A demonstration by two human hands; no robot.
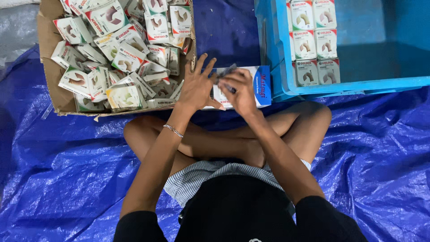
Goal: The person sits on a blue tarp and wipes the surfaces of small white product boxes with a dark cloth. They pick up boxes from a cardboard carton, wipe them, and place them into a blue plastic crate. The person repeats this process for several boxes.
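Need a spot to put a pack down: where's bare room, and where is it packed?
Free: the blue crate's right half, beside the neat packs; the tarp right of the knee. Crowded: the cardboard box, heaped with packs.

Packing area, floor-level. Blue tarp covers the floor; cardboard box heaped with small cartons; blue crate holds cartons in rows.

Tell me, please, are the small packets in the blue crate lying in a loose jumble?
No, the small packets in the blue crate sit in neat rows of two, whereas those in the cardboard box are heaped loosely.
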